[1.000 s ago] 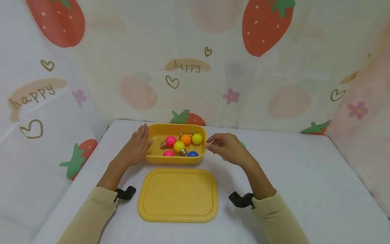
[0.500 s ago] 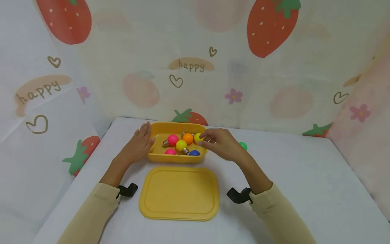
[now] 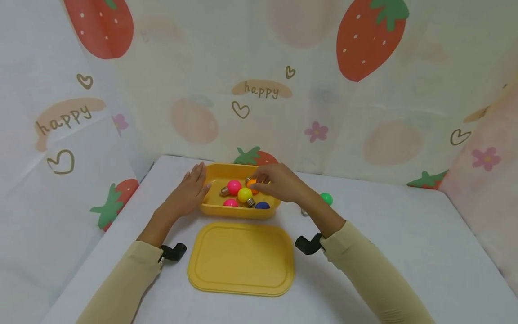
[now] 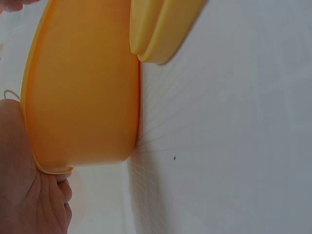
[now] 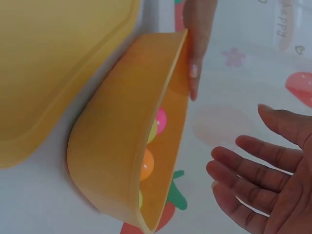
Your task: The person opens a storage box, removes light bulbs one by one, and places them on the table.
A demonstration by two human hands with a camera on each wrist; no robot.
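The left hand (image 3: pixel 188 194) lies with straight fingers against the left end wall of the yellow box (image 3: pixel 238 210), thumb at its near left corner, holding nothing. The right hand (image 3: pixel 279 183) reaches in over the box's right end, fingers loosely spread in the right wrist view and closed on nothing; its fingertips hang just over the orange bulb (image 3: pixel 252 183), and whether they touch it cannot be told from the head view.

The box sits toward the far edge of the tabletop (image 3: pixel 404 252), its long side running left to right. Inside lie small coloured bulbs: a pink bulb (image 3: pixel 233 187) at the left with its metal base pointing left, a yellow bulb (image 3: pixel 244 195) in the middle, a blue one (image 3: pixel 262 205) by the near wall. The orange bulb lies by the far wall, directly under the right hand's fingers and well apart from the left hand, so the right hand is the nearer one.

The yellow lid (image 3: pixel 241 258) lies flat on the tabletop just in front of the box. A green bulb (image 3: pixel 326 198) rests on the tabletop to the right of the box, beyond the right forearm
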